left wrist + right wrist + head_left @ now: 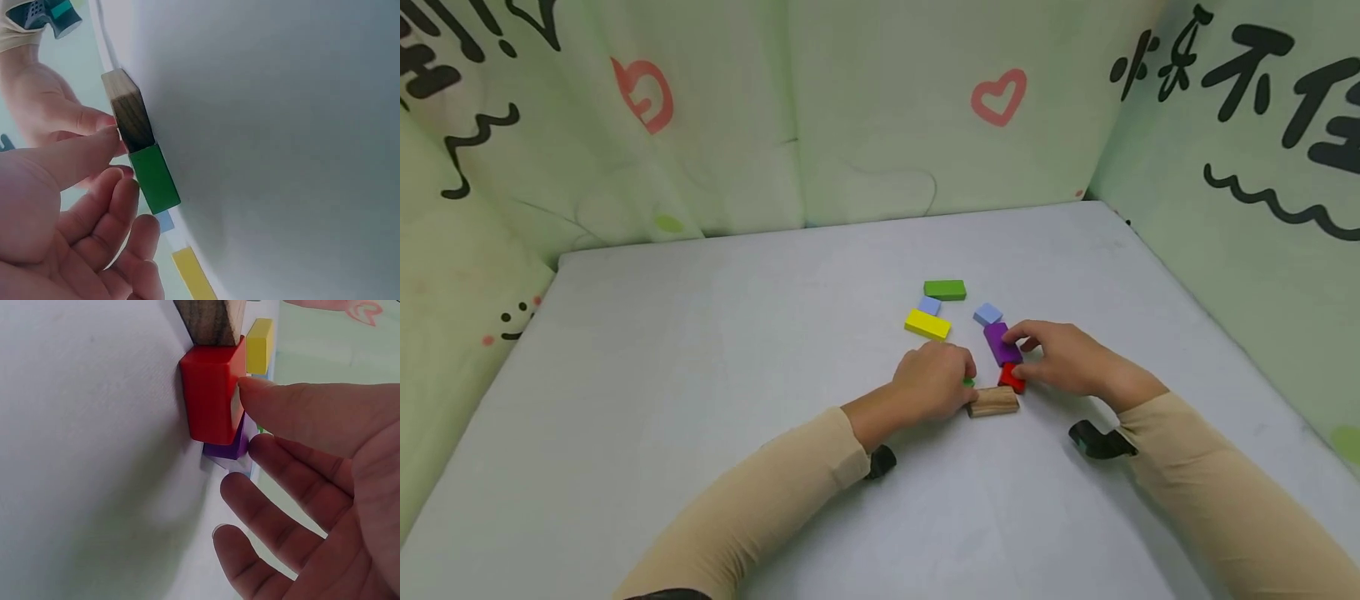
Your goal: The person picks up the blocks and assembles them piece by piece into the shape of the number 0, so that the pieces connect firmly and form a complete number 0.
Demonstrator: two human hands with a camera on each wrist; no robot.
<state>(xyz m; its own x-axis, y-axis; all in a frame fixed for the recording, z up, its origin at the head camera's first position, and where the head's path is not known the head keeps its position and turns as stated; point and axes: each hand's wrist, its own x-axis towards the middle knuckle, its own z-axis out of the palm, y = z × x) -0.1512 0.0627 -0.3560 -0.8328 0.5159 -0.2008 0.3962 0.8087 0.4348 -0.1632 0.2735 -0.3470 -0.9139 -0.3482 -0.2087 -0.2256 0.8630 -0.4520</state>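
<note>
In the head view, my left hand (934, 379) is at the left end of a wooden block (995, 402). Its thumb touches that block, and its loosely bent fingers lie beside a green block (154, 179), which the hand mostly covers in the head view. The green and wooden blocks meet end to end. My right hand (1066, 358) rests its thumb on a red block (209, 394) and its forefinger at a purple block (1002, 343). The red block touches the wooden one. No block is lifted.
Farther back lie a yellow block (928, 324), another green block (945, 290) and two light blue blocks, one near the yellow (928, 305) and one behind the purple (988, 314). They form a rough ring on the white table (700, 358). Pale green curtains (865, 108) surround it.
</note>
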